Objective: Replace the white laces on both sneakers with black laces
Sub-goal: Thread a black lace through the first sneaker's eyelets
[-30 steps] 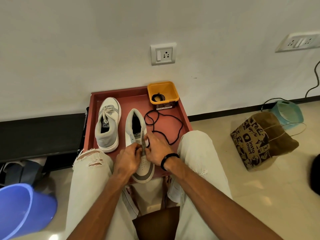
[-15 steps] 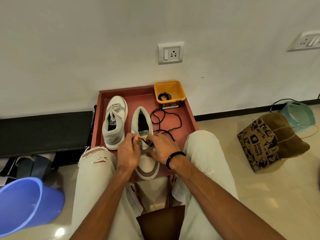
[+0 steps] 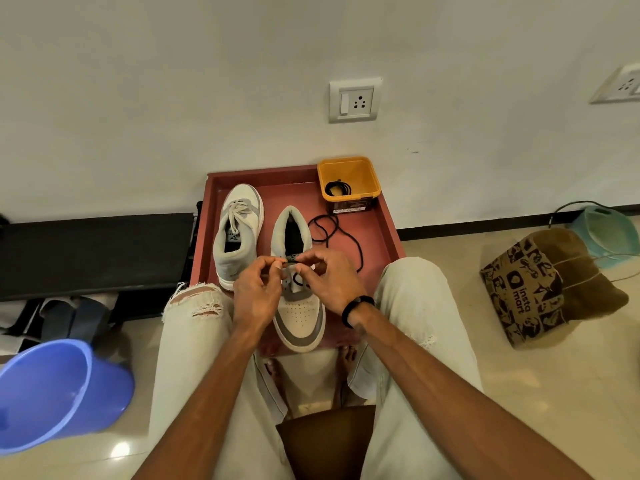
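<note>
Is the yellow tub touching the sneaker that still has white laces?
Apart. The head view shows the yellow tub in the red tray's far right corner and the white-laced sneaker at the left, with bare tray floor between them.

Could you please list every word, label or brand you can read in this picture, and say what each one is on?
"insta mart": printed on the brown paper bag on the floor.
Label on the front of the yellow tub: too small to read.
Tongue tag of the far sneaker: a mark, too blurred to read.
Tongue tag of the near sneaker, between the fingertips: unreadable.
</note>
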